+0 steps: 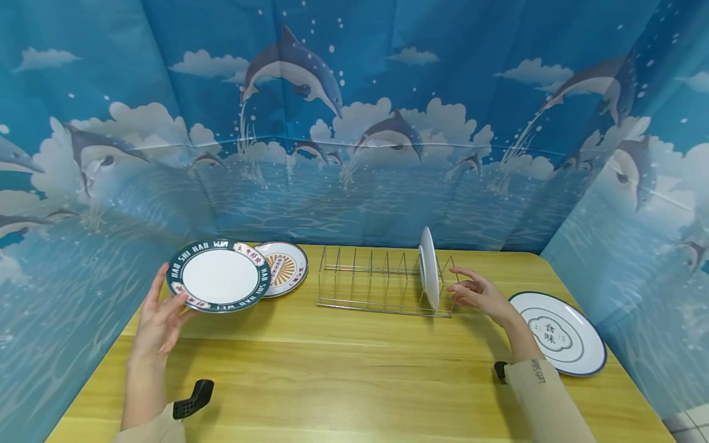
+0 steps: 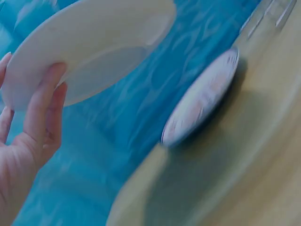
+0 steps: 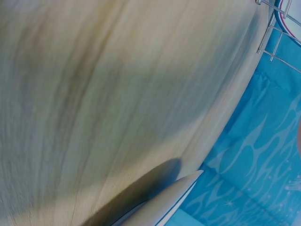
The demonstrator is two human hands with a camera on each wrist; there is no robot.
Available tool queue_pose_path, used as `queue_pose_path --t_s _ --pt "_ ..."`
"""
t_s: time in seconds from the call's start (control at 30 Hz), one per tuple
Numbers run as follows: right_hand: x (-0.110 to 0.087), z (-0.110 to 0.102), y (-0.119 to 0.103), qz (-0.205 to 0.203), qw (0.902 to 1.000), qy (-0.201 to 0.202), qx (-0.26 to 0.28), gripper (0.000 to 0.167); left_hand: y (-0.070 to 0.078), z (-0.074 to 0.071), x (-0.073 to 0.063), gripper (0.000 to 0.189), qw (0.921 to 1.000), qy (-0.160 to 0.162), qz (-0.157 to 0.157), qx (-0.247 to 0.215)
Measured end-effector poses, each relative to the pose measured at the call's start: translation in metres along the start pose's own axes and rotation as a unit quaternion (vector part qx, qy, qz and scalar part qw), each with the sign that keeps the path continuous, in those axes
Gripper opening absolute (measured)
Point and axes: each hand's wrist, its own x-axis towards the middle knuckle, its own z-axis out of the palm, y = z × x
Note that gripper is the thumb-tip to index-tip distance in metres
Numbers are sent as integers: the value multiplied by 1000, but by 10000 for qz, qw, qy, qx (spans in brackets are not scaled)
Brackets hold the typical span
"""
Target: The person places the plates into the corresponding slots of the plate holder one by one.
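Observation:
My left hand point(image 1: 157, 326) grips the left edge of a white plate with a dark green lettered rim point(image 1: 221, 277), thumb on top and fingers underneath. In the left wrist view the pale underside of this plate point(image 2: 108, 37) shows, raised off the table. To the right, a wire dish rack point(image 1: 382, 310) stands near the table's back edge. One white plate point(image 1: 429, 271) is upright in a slot near its right end. My right hand point(image 1: 484, 298) is beside that end, fingers loosely bent, fingertips right at the end wires.
A smaller plate with an orange ray pattern point(image 1: 293, 271) lies on the table, partly behind the held plate. A white plate with a dark blue rim and black characters point(image 1: 576, 332) lies at the right, beside my right forearm. A dolphin-print curtain point(image 1: 354, 184) encloses the table point(image 1: 332, 381).

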Motion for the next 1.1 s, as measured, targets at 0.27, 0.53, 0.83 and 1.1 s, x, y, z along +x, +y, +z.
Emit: queue_pose_path --t_s 0.27,0.53,0.83,1.1 --pt "-1 0 0 16 10000 24 14 57 -34 60 40 70 9963 96 -436 733" --pt "0 1 -2 1 10000 30 47 59 -77 121 66 73 9843 -363 -980 1424" --pt "0 1 -1 45 10000 33 13 58 -128 169 87 74 9677 -998 -1434 1820" --pt "-1 1 -2 48 10000 27 36 59 -157 199 96 70 9523 -1341 -1683 2162"
